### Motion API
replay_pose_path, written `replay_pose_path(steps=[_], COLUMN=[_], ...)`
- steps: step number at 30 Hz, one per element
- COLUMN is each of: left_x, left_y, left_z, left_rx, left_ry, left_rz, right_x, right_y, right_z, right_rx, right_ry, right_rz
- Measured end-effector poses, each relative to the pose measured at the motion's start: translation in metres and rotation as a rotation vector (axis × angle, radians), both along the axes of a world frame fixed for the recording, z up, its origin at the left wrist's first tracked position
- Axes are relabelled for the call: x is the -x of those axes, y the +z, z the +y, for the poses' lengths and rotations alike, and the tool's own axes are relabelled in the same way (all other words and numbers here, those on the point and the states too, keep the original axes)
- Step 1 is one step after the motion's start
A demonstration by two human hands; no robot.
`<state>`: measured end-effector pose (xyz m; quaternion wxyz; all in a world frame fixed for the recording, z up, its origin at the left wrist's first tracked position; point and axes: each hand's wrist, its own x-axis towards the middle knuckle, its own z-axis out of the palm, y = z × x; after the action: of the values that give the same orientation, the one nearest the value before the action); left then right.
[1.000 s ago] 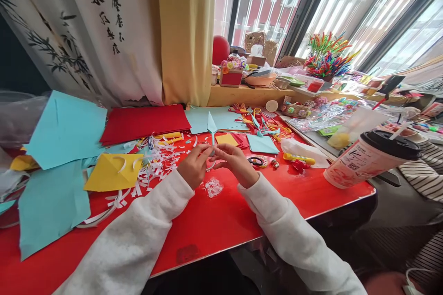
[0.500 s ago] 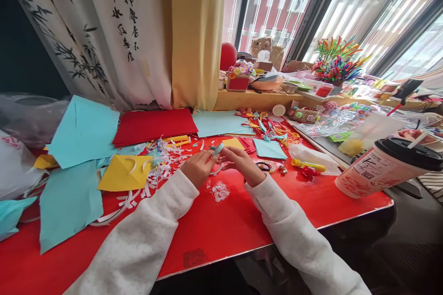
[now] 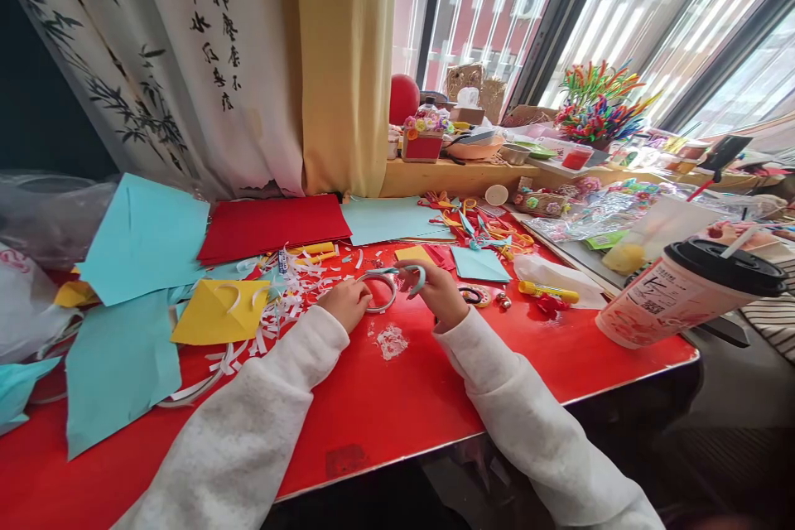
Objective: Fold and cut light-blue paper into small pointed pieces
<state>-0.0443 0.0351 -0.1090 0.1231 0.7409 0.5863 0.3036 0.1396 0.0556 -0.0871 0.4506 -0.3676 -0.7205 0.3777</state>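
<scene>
My right hand (image 3: pixel 438 291) pinches a curled light blue paper strip (image 3: pixel 420 278) above the red table. The strip bends around near the thumb and reaches left. My left hand (image 3: pixel 346 303) is low over the table with curled fingers at the left edge of a whitish ring, like a tape roll (image 3: pixel 391 298). What its fingertips hold is hidden. In front of the hands lies a small heap of white scraps (image 3: pixel 392 342). Right of my right hand are black-handled scissors (image 3: pixel 473 296), partly covered, and small round beads (image 3: pixel 504 302).
Blue sheets (image 3: pixel 121 373), a folded yellow paper (image 3: pixel 220 313) and white shreds (image 3: pixel 291 290) spread over the left. Red sheets (image 3: pixel 273 225) lie behind. A lidded drink cup (image 3: pixel 671 298) leans at the right edge, near a yellow tube (image 3: pixel 547 292).
My hands have drawn apart, the left one going left and down. The blue strip, bunched between both hands before, now stretches out from my right hand, and the ring is more exposed.
</scene>
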Motion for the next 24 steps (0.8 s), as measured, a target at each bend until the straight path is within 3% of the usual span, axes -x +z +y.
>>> replay_pose_path(steps=[3,5,9,13,17,21,24], left_x=[-0.001,-0.003,-0.01,-0.017,-0.022,-0.023,-0.017], left_y=[0.005,0.012,0.025,0.032,0.034,0.027,0.019], left_z=[0.0,-0.003,-0.009,-0.016,-0.022,-0.019,-0.01], left_rx=[0.011,0.053,0.202,0.298,0.326,0.288,0.144], left_ry=[0.024,0.001,-0.194,-0.316,-0.34,-0.334,-0.209], left_rz=[-0.047,-0.185,-0.702,-0.893,-0.947,-0.823,-0.782], right_x=[0.001,0.002,0.008,0.011,0.01,0.012,0.013], right_y=[0.004,0.003,-0.007,-0.013,-0.011,-0.012,-0.016], right_z=[-0.005,-0.008,-0.007,-0.004,-0.005,-0.007,-0.003], right_rx=[-0.098,-0.155,-0.313,-0.467,-0.46,-0.389,-0.231], right_ry=[0.005,0.013,0.033,-0.01,-0.019,0.111,0.128], right_rz=[0.047,0.025,-0.157,-0.207,-0.171,-0.153,-0.038])
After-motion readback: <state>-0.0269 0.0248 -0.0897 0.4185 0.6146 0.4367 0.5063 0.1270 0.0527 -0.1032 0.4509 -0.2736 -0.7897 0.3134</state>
